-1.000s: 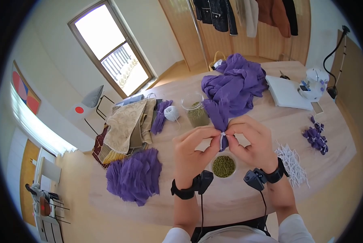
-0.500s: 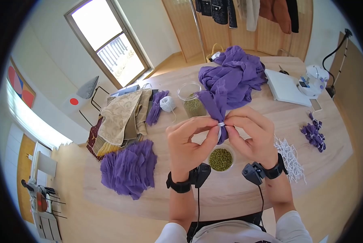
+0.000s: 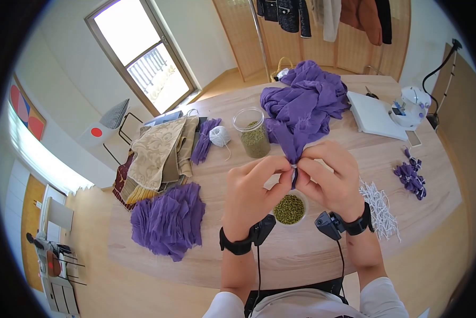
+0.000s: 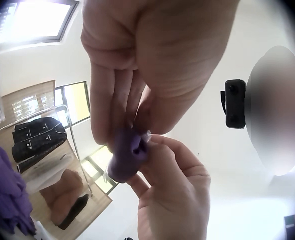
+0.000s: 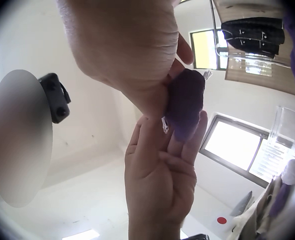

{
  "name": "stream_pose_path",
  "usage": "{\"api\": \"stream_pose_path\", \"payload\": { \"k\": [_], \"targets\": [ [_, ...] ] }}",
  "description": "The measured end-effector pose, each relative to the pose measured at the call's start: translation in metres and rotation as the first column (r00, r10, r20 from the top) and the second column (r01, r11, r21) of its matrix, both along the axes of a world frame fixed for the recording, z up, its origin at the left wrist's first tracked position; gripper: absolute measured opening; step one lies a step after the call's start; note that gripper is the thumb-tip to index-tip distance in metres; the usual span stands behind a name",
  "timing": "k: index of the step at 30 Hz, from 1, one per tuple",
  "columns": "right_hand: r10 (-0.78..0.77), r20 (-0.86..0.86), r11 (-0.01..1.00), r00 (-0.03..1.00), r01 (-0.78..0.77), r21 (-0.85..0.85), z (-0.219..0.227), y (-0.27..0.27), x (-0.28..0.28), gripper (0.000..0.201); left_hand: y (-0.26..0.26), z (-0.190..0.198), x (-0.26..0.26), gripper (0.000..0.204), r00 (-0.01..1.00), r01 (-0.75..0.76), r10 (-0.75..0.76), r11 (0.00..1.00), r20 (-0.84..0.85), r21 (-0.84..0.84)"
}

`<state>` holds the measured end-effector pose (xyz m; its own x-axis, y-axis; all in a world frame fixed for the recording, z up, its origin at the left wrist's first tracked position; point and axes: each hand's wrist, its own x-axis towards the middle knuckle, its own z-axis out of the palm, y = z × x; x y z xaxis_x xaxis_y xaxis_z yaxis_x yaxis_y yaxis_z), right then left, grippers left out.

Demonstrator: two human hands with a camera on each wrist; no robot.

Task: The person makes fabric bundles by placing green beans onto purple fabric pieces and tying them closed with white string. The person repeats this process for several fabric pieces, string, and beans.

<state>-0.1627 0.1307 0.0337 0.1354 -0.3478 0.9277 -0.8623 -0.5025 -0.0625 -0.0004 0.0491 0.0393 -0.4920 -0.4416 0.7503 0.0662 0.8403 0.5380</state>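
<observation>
Both hands meet at a gathered strip of purple fabric [image 3: 290, 143], tied round with white string [image 3: 294, 166]. My left hand [image 3: 247, 186] pinches the string at the tie between thumb and fingertips. From the other side my right hand [image 3: 333, 177] pinches the string with thumb and forefinger. The fabric's short lower end [image 4: 125, 157] forms a rounded bundle between the hands in the left wrist view. Below them stands a small tub of green beans [image 3: 289, 209]. The string's ends are mostly hidden by the fingers.
A clear jar [image 3: 252, 139] stands beyond the left hand, with a white string ball [image 3: 219, 136] left of it. Purple cloth [image 3: 309, 100] lies heaped behind; stacked purple pieces [image 3: 169, 220] sit left. Cut white strings [image 3: 380, 209], tied purple bundles [image 3: 410, 176] and a sewing machine [image 3: 412, 108] are right.
The fingertips have drawn closer together at the tie, and the left hand has shifted slightly right. The jar shows more fully. The head view tilted a little earlier on.
</observation>
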Motion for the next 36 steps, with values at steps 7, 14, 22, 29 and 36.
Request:
{"api": "stream_pose_path", "payload": {
  "k": [7, 14, 22, 29, 36],
  "targets": [
    [0.043, 0.046, 0.998, 0.998, -0.046, 0.050, -0.004, -0.002, -0.002, 0.029, 0.001, 0.005, 0.002, 0.017, 0.997, -0.012, 0.025, 0.987, 0.074, -0.161],
    [0.041, 0.128, 0.991, 0.991, -0.056, 0.120, -0.007, -0.002, -0.001, 0.027, -0.001, -0.001, -0.001, 0.019, 0.993, -0.003, 0.026, 0.980, 0.115, -0.199],
    [0.072, 0.270, 0.972, 0.960, -0.128, 0.195, -0.006, -0.002, 0.001, 0.019, -0.003, -0.002, -0.004, 0.017, 0.996, -0.005, 0.022, 0.981, 0.090, -0.192],
    [0.067, 0.323, 0.962, 0.944, -0.147, 0.230, -0.007, -0.003, 0.002, 0.018, -0.006, -0.004, -0.004, 0.015, 0.997, -0.002, 0.010, 0.993, 0.074, -0.118],
    [0.047, 0.315, 0.965, 0.948, -0.125, 0.232, 0.002, 0.002, 0.000, 0.017, -0.010, -0.006, -0.004, 0.015, 0.999, 0.002, 0.003, 0.995, 0.045, -0.100]
  ]
}}
